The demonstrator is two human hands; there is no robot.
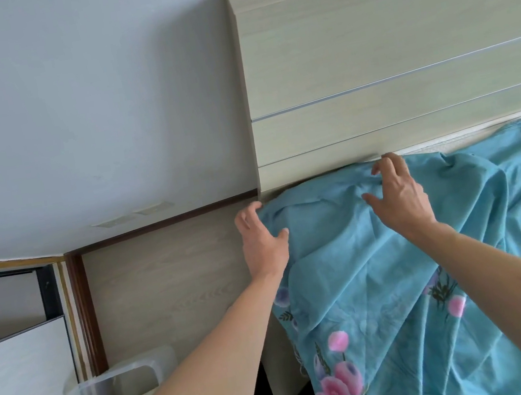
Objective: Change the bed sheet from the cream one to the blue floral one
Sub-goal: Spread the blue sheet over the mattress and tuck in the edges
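Tucking the blue floral sheet (388,279) at the mattress's head-end corner by the headboard (397,34), my left hand (261,239) curls on its edge, fingers behind, thumb on top. My right hand (398,197) hovers spread, fingertips brushing the bunched cloth, gripping nothing. If I pull unevenly, the loose sheet may slip off the corner, baring the white mattress edge (470,133). No readable writing.
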